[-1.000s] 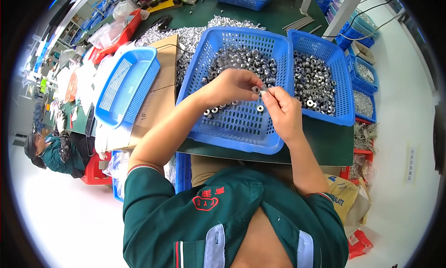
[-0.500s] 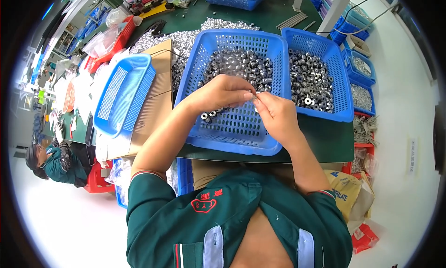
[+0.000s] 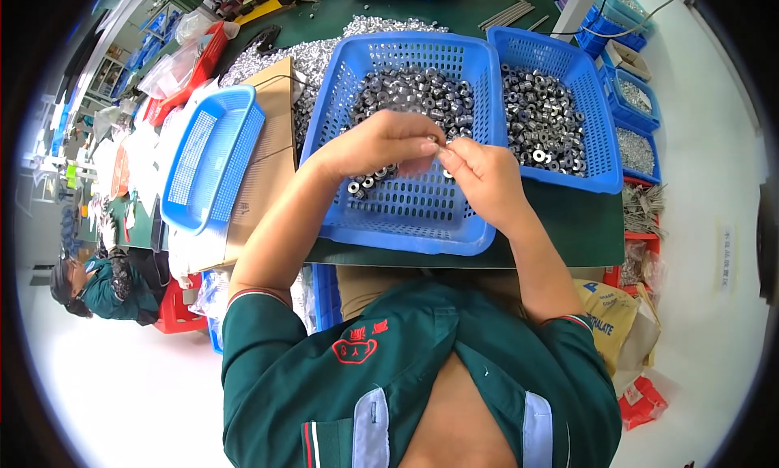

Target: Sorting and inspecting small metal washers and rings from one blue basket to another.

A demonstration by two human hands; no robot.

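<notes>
Blue perforated plastic forms the basket (image 3: 389,239) at the frame's centre, on the green bench (image 3: 568,232), with metal rings (image 3: 410,90) heaped in its upper part. Over it the left hand (image 3: 377,147) and right hand (image 3: 491,184) meet, fingertips pinched together on a small metal part (image 3: 434,141), mostly hidden. Upper right, a second basket (image 3: 596,155) holds more rings; at left, a lighter tray (image 3: 231,176) lies by cardboard (image 3: 273,127).
</notes>
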